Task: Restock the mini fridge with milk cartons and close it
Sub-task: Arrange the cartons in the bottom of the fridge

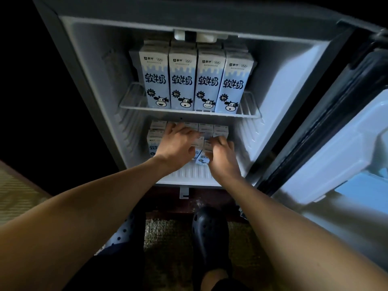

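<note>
We see the upper shelf (189, 111) stocked with milk cartons (182, 80); left hand (178, 141) lies spread on lower cartons (220, 129), right hand (223, 157) grips one carton (202, 160); door (336, 148) not yet closed

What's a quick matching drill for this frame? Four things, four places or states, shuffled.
1 shelf cartons
2 left hand
3 right hand
4 fridge door

A swung open on the right
B fingers curled on the front carton
C upright in a row on the wire shelf
D spread over carton tops, lower compartment

Pairs: 1-C, 2-D, 3-B, 4-A
</note>
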Demonstrator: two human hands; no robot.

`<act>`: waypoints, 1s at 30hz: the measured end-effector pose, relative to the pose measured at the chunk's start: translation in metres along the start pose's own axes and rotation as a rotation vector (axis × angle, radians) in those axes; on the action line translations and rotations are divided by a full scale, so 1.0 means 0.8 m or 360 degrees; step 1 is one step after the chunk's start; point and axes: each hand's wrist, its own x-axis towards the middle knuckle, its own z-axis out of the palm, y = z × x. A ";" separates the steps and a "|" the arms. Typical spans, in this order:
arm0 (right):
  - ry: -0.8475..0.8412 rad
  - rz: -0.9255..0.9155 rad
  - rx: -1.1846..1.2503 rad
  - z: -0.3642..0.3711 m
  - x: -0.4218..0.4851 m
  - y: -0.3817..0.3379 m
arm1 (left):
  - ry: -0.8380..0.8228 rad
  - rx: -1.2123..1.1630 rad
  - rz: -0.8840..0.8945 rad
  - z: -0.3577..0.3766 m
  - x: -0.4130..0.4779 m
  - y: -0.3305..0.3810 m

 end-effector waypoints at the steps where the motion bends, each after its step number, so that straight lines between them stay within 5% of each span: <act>1: 0.0020 -0.0013 0.0002 0.005 0.001 0.001 | -0.0033 0.0043 0.0004 0.001 0.001 -0.002; 18: 0.0251 0.0019 0.0217 0.033 0.012 -0.010 | 0.0001 0.0031 -0.0118 0.027 -0.010 -0.013; 30: -0.0035 -0.0017 0.0234 0.036 -0.016 0.006 | -0.0130 0.0193 0.0008 0.031 -0.027 -0.019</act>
